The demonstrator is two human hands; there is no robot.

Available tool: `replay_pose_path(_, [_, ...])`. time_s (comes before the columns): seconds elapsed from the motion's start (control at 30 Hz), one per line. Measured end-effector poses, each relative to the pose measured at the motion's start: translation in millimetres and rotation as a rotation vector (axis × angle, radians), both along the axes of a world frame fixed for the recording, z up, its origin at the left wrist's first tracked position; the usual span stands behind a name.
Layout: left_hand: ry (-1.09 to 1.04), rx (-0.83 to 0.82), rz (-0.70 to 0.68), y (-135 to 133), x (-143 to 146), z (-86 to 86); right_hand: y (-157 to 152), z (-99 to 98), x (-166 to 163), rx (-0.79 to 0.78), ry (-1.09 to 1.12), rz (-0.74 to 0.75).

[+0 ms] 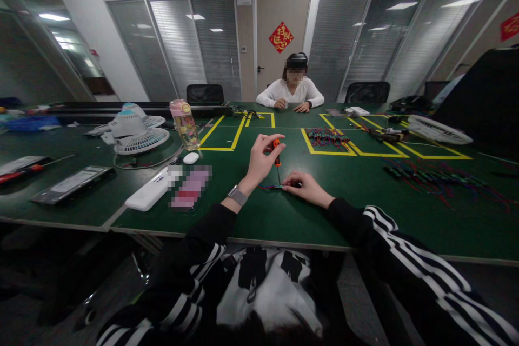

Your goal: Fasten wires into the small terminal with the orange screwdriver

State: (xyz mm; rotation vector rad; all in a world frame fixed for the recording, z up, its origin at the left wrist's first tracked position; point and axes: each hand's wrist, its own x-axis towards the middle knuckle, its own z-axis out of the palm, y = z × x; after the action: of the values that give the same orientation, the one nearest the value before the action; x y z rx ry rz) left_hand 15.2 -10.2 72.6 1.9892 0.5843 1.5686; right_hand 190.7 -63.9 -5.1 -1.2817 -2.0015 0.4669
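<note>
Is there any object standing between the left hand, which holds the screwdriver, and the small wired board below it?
Nothing visible stands in the way. From the left hand, the screwdriver points down, its shaft uncovered, to the small wired board. The right hand is at the board's right end, beside the shaft.

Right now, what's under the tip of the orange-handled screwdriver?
Under the screwdriver is a small green part, with coloured wires at its left. The right hand covers its right end; its underside is hidden too.
</note>
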Motion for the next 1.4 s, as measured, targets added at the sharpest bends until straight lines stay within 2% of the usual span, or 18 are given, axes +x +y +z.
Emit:
replay_pose_path(0.2, [0.001,0.018,-0.079,0.0,0.9,-2.5,1.4,-1.6,0.3,-0.017,0.009,-0.003])
replay_pose_path(0.4, [-0.004,0.100,0.075,-0.3,0.6,-3.7,-0.4,-0.7,-2.0,-0.020,0.015,-0.031])
replay_pose_path(0.5, [0.003,0.060,0.006,0.2,0.6,-3.4,-0.7,-0.9,-2.9,-0.025,0.016,-0.039])
replay_pose_path(0.63, [-0.049,-0.072,-0.129,2.7,3.6,-4.6,-0.5,-1.5,-3.2,-0.031,0.019,-0.049])
replay_pose_path(0.83, [-0.057,0.007,0.035,1.1,4.2,-4.4,-0.6,-1.0,-3.9,-0.024,0.014,-0.055])
replay_pose_path(1.07, [-0.072,-0.076,-0.100,-0.3,5.9,-5.6,-0.8,-1.8,-3.8,-0.009,-0.007,-0.039])
replay_pose_path(1.27, [-0.049,0.045,0.033,-3.3,4.9,-5.6,-0.9,-1.9,-3.7,-0.003,-0.003,-0.036])
replay_pose_path(1.4, [-0.014,0.013,-0.030,-2.5,4.0,-6.1,-1.0,-1.1,-4.1,-0.012,-0.011,-0.039])
